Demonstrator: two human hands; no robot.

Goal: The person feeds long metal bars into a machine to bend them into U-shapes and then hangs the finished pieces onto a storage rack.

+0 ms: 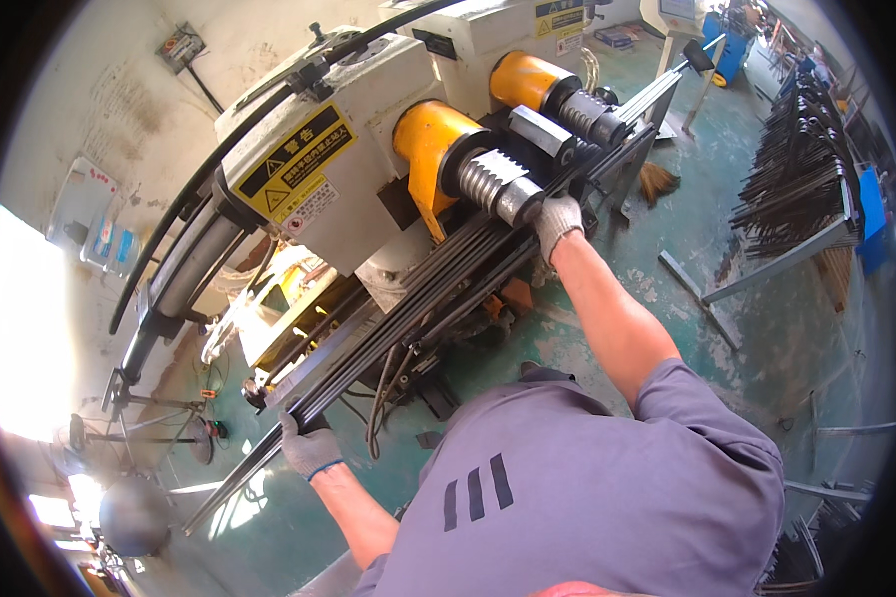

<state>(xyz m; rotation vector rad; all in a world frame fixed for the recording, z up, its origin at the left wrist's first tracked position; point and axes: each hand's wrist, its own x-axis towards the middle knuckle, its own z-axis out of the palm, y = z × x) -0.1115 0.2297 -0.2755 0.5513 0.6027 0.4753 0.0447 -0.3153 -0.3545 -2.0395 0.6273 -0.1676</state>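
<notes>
Just past your grey shirt (592, 448), your left hand (310, 450), in a knit glove, is closed around the near stretch of the metal bars (393, 320), which slant from lower left up toward the upper right. They are long, thin and straight, lying side by side, mostly dark grey, with bright streaks toward their lower-left end. The underside of that grip is hidden. Farther along, your right hand (560, 221), also gloved, is at the bars beside a ribbed metal roller (493, 177); its fingertips are out of sight, so you cannot tell whether it is gripping. Past there, the bars are hard to tell apart from the machine parts. Dark hoses (378, 413) hang below the bars. The ribbed roller and its orange housing (438, 139) stand close against the bars' upper side, in front of the pale machine body (368, 209), with a second orange housing (533, 82) beyond. Farther right, a broom (657, 182) rests on the worn green floor (767, 338), and past it lies a stack of dark rods (794, 164).
</notes>
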